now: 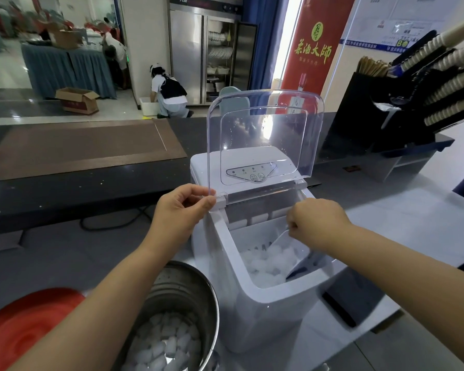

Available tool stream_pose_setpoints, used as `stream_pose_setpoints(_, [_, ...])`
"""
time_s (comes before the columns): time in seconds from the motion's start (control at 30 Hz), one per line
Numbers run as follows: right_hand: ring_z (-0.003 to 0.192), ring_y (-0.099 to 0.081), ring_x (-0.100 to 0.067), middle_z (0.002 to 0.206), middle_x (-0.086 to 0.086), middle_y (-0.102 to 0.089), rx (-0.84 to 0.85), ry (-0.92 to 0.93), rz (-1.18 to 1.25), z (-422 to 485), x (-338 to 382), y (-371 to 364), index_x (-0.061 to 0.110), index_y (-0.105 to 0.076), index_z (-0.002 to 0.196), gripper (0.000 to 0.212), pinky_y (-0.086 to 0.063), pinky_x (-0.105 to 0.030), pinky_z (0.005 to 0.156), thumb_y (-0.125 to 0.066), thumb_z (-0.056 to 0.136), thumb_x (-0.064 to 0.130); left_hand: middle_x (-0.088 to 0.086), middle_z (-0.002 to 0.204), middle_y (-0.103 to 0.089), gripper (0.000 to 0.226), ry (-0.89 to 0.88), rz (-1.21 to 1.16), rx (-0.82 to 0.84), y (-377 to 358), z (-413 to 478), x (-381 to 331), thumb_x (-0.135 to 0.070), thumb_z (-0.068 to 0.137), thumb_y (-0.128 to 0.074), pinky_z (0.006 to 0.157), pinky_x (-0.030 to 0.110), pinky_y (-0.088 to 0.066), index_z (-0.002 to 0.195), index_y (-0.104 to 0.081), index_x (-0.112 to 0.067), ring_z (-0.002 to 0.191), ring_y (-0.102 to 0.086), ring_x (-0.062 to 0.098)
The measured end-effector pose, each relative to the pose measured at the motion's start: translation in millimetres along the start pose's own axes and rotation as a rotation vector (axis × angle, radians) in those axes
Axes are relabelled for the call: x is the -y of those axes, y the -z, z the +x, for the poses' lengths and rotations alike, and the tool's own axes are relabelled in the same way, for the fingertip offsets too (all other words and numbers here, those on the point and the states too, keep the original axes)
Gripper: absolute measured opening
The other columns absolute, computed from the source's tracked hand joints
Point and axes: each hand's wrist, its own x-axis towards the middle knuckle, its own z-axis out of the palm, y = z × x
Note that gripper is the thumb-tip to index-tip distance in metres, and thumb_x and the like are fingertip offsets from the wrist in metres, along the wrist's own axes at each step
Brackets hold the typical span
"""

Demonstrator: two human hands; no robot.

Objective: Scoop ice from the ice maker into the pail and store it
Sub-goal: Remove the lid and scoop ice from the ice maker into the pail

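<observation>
Head view: the ice maker (265, 317) stands on the counter in the middle, with its clear lid (265, 135) swung up and nearly upright. The left hand (184, 207) pinches the lid's left edge, low down by the hinge, between thumb and fingertips, and seems to be holding it open. The right hand (315, 220) reaches in from the right with its fingers curled over the top end of the scoop (288, 250). The handle itself is hidden under the hand. The scoop slants down along the right side of the basket, and its mouth is in or against the ice (265, 263) heaped at the near end of the basket.

The pail (182, 293) sits just beside the maker, to its near left and lower. It is steel, has no lid on, and already holds a good layer of cubes (164, 346). The left forearm crosses over part of its rim. A red disc (24, 330), perhaps the pail's cover, lies at the near left. A cup rack (439, 76) stands far right.

The step in hand looks like scooping, somewhere in the middle of filling, since there is ice both in the pail and in the maker. Whether the scoop is loaded cannot be told.

Next, the right hand needs to push the scoop under the heap, lift it level out of the basket, and carry it left over the maker's near wall. It then tips the scoop above the pail's open part, clear of the left forearm, while the lid is kept up.
</observation>
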Motion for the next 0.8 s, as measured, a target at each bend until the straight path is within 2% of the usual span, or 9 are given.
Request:
stream_pose_setpoints(0.07, [0.071, -0.051, -0.027, 0.069, 0.001, -0.049, 0.017, 0.014, 0.074, 1, 3, -3, 0.020, -0.055, 0.069, 0.016, -0.034, -0.024, 0.054, -0.051, 0.084, 0.018, -0.008, 0.068, -0.067, 0.010, 0.003, 0.001, 0.012, 0, 0, 0, -0.018, 0.083, -0.068, 0.057, 0.015, -0.048, 0.088, -0.070, -0.027, 0.060, -0.056, 0.001])
stream_pose_setpoints(0.17, [0.069, -0.048, -0.024, 0.061, 0.005, -0.044, 0.083, 0.021, 0.181, 4, 4, -4, 0.020, -0.043, 0.054, 0.030, -0.027, -0.022, 0.046, -0.053, 0.082, 0.015, -0.007, 0.066, -0.066, 0.010, 0.004, 0.006, 0.021, 2, 1, 0, -0.017, 0.083, -0.068, 0.056, 0.016, -0.048, 0.087, -0.070, -0.026, 0.059, -0.055, 0.002])
stream_pose_setpoints(0.27, [0.070, -0.045, -0.022, 0.059, 0.007, -0.041, 0.111, 0.035, 0.239, 6, 3, -4, 0.024, -0.040, 0.050, 0.036, -0.026, -0.022, 0.046, -0.055, 0.082, 0.014, -0.006, 0.066, -0.065, 0.010, 0.007, 0.012, 0.029, 2, 2, 0, -0.016, 0.084, -0.068, 0.056, 0.016, -0.048, 0.088, -0.070, -0.025, 0.059, -0.056, 0.003])
stream_pose_setpoints(0.5, [0.069, -0.049, -0.021, 0.061, 0.011, -0.044, 0.102, 0.049, 0.299, 7, 0, 7, 0.026, -0.044, 0.051, 0.037, -0.032, -0.023, 0.050, -0.058, 0.082, 0.012, -0.003, 0.068, -0.065, 0.010, 0.014, 0.024, 0.031, 1, 2, 1, -0.017, 0.084, -0.067, 0.057, 0.017, -0.049, 0.089, -0.069, -0.025, 0.059, -0.056, 0.003])
stream_pose_setpoints(0.67, [0.059, -0.047, -0.008, 0.061, 0.014, -0.050, 0.121, 0.058, 0.441, 12, -3, 18, 0.029, -0.051, 0.053, 0.035, -0.033, -0.018, 0.049, -0.063, 0.082, 0.013, -0.003, 0.065, -0.064, 0.010, 0.015, 0.025, 0.031, 2, 2, 1, -0.015, 0.085, -0.067, 0.056, 0.016, -0.048, 0.088, -0.068, -0.025, 0.057, -0.056, 0.003])
stream_pose_setpoints(0.8, [0.058, -0.052, -0.010, 0.064, 0.007, -0.058, 0.143, 0.059, 0.503, 11, 6, 12, 0.023, -0.063, 0.063, 0.019, -0.039, -0.019, 0.050, -0.067, 0.080, 0.016, 0.003, 0.066, -0.063, 0.011, 0.012, 0.008, 0.027, 1, 2, 1, -0.015, 0.085, -0.067, 0.055, 0.016, -0.048, 0.087, -0.069, -0.025, 0.056, -0.055, 0.004])
